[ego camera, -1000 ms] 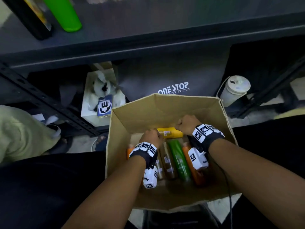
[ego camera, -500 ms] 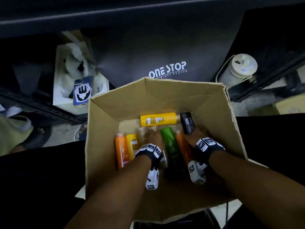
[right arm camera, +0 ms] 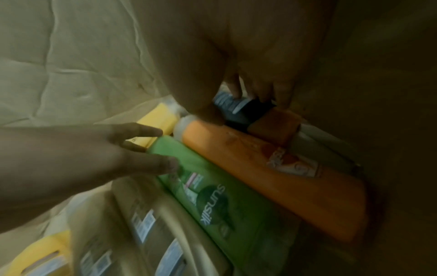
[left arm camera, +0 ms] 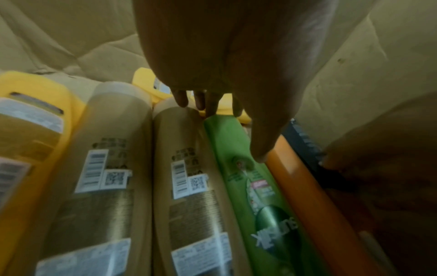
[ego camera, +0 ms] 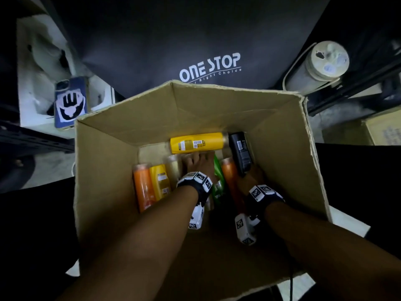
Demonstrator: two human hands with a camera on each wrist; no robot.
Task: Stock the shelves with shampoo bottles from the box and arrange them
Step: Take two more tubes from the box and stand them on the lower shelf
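An open cardboard box is seen from above, with both forearms reaching into it. Shampoo bottles are laid flat on its floor. A row is set side by side with long axes running from the near side to the far wall: an orange bottle, a yellow bottle, two tan bottles, a green bottle and a second orange bottle. Across their far ends a yellow bottle is laid crosswise, its long axis left to right, against the far wall. The left hand is held flat over the tan and green bottles, fingers straight and pointed at the crosswise bottle, nothing held. The right hand is curled around the lower end of a black bottle, which is tilted with its free end toward the far wall. Beyond the box lie a dark bag printed ONE STOP, a phone and a lidded white cup
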